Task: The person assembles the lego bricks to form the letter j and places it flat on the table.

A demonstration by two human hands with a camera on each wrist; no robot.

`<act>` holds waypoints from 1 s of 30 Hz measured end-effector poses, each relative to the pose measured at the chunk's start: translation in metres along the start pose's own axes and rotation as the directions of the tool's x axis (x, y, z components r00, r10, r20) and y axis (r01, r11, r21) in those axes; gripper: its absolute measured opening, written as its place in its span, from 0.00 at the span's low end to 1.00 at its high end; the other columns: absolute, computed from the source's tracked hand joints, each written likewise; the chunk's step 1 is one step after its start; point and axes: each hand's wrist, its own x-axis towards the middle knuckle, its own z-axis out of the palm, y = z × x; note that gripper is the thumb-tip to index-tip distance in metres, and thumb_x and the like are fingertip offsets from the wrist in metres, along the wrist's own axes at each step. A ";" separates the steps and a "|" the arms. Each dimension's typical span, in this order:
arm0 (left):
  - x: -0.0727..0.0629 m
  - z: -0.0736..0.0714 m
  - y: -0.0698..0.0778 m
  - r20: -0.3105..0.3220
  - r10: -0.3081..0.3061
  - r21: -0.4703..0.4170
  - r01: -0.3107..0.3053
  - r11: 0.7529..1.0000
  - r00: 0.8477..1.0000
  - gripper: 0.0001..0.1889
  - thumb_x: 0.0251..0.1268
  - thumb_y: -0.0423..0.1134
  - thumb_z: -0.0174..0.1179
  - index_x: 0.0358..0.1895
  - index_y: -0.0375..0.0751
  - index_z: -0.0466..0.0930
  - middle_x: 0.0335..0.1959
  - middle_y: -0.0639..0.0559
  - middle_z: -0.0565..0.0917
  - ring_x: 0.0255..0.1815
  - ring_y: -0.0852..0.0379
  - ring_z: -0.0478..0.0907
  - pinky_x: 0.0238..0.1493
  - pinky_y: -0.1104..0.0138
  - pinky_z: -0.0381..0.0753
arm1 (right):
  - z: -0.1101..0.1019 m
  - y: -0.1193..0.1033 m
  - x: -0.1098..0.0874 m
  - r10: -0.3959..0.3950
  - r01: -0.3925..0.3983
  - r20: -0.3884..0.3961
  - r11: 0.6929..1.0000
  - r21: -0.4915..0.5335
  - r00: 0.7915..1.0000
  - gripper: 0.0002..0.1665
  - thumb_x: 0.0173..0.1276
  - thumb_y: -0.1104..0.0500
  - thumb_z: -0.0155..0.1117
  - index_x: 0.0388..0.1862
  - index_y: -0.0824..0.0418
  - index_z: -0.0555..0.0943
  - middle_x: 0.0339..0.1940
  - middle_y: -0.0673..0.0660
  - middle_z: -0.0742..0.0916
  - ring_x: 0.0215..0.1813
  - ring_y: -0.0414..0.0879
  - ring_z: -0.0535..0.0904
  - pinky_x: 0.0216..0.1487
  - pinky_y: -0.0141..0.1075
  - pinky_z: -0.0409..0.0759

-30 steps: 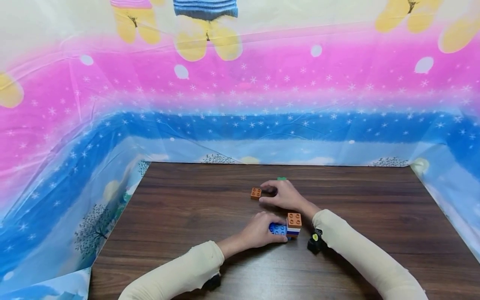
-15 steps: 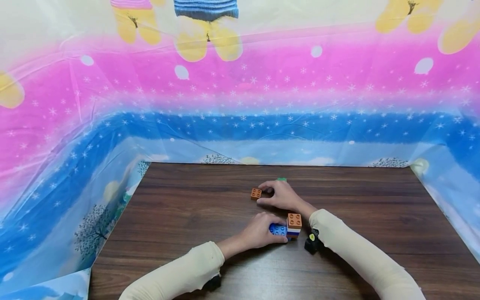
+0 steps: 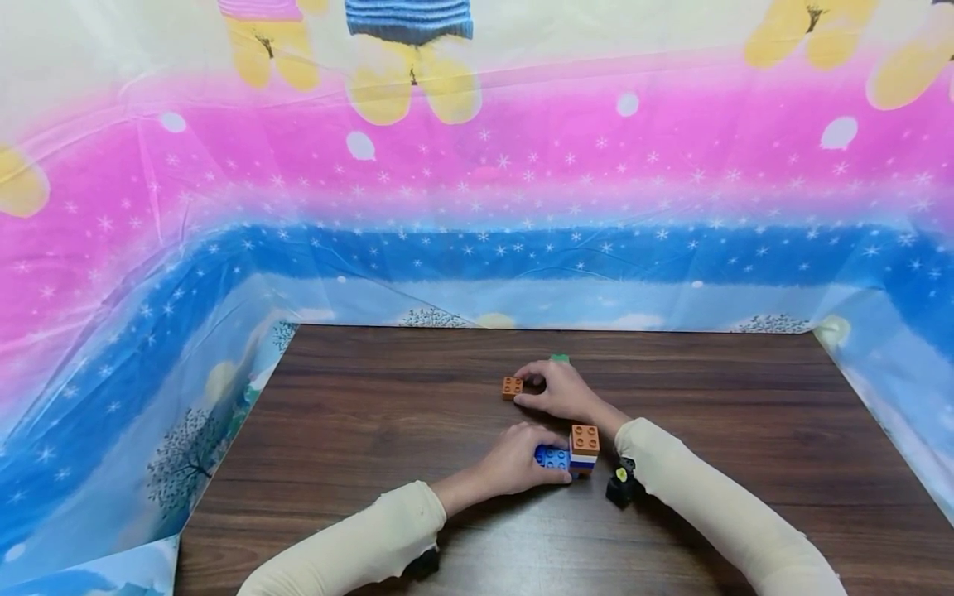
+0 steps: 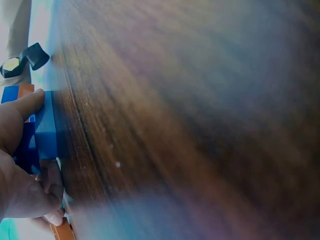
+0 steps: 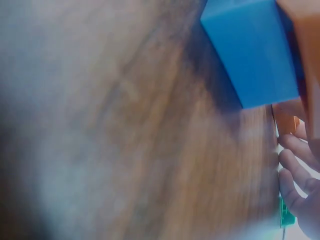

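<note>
My left hand (image 3: 513, 459) grips a blue toy brick (image 3: 554, 458) that belongs to a small build on the table. At the build's right end rises a stack topped by an orange brick (image 3: 585, 437), with white and dark blue layers below. The left wrist view shows thumb and fingers around the blue bricks (image 4: 46, 125). Farther back, my right hand (image 3: 561, 391) pinches a small loose orange brick (image 3: 511, 388) at its right side between thumb and fingers. In the right wrist view the build's blue brick (image 5: 255, 52) partly hides that hand.
A green brick (image 3: 559, 358) lies just behind the right hand, partly covered by it. Patterned cloth (image 3: 477, 248) walls in the back and sides of the brown wooden table (image 3: 387, 389). A black wrist camera (image 3: 620, 488) hangs under the right sleeve, close to the stack.
My right hand has come left, and its fingers have closed on the small orange brick, which has shifted and turned slightly. My left hand and the build stay where they were.
</note>
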 end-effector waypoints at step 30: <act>0.002 0.003 0.000 0.000 -0.007 0.008 0.007 1.000 1.000 0.22 0.62 0.53 0.72 0.57 0.51 0.87 0.50 0.57 0.88 0.43 0.67 0.78 0.52 0.65 0.73 | -0.054 -0.006 -0.037 0.042 -0.038 -0.033 0.995 0.090 0.999 0.24 0.69 0.52 0.72 0.62 0.57 0.83 0.47 0.53 0.90 0.40 0.42 0.86 0.41 0.40 0.84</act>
